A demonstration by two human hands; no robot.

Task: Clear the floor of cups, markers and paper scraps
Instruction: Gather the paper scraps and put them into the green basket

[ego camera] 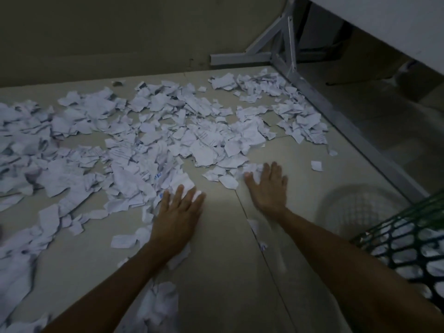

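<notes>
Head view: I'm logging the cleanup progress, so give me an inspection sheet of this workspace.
Surface: tiled floor, dimly lit.
Job's things: torn paper scraps spread widely; no cups or markers seen.
Clutter: green mesh basket at right, paper inside.
Grippers: left hand and right hand flat, fingers straight, at the near edge of the scraps.
Cables: nothing seen.
Surroundings: wall behind; grey metal table frame at upper right.
</notes>
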